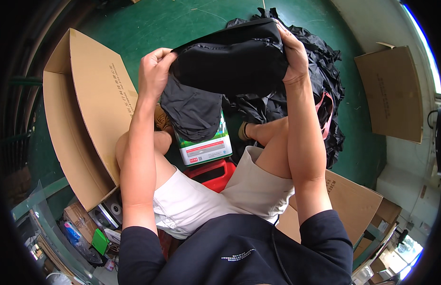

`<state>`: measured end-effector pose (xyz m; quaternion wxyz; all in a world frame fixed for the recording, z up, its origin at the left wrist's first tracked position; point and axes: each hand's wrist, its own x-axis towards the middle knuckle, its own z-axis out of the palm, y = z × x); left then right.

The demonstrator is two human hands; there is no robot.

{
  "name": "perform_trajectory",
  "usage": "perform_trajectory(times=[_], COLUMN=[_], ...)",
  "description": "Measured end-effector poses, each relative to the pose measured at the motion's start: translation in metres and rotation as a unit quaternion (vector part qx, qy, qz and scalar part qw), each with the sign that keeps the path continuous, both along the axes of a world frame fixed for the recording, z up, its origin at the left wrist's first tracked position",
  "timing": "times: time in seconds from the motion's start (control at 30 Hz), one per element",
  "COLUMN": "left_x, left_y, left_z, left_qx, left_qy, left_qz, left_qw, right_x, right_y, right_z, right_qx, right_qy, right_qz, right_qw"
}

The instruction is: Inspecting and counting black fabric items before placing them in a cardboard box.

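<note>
A black fabric piece with a seam along it (230,64) is stretched between my two raised hands, over the floor ahead of me. My left hand (155,71) pinches its left edge between thumb and fingers. At the opposite edge my right hand (294,54) grips it, the fingers partly behind the cloth. Below the held piece, more dark cloth (192,111) lies draped over a white and green box-shaped container (206,151) between my legs. Behind and to the right, a large heap of black fabric (320,71) spreads over the floor.
A tall open cardboard box (94,80) stands close on my left. Another cardboard box (391,92) leans by the right wall, and cardboard (353,199) lies near my right elbow. A red plastic object (213,175) sits between my thighs. The floor (182,23) is green.
</note>
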<state>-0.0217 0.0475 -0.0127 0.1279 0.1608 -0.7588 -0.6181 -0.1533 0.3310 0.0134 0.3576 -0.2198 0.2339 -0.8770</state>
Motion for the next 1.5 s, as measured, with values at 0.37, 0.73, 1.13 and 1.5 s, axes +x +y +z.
perform_trajectory(times=[0.37, 0.73, 1.13, 1.5], left_x=[0.007, 0.016, 0.006, 0.008], left_y=[-0.018, -0.026, -0.036, -0.031], left_z=[0.01, 0.017, -0.003, 0.009], left_qx=[0.294, 0.609, 0.675, 0.61], left_qy=[0.047, 0.188, 0.201, 0.155], left_qz=[-0.006, -0.262, -0.202, -0.03], left_qw=[0.955, 0.724, 0.681, 0.776], right_x=[0.004, 0.0, 0.019, 0.023], right_y=[-0.003, -0.003, -0.016, -0.032], right_z=[0.006, -0.013, 0.008, 0.005], right_qx=[0.058, 0.089, -0.148, 0.049], right_qy=[-0.029, -0.093, -0.041, -0.167], right_qz=[-0.063, -0.035, 0.095, 0.092], right_qw=[0.996, 0.991, 0.983, 0.98])
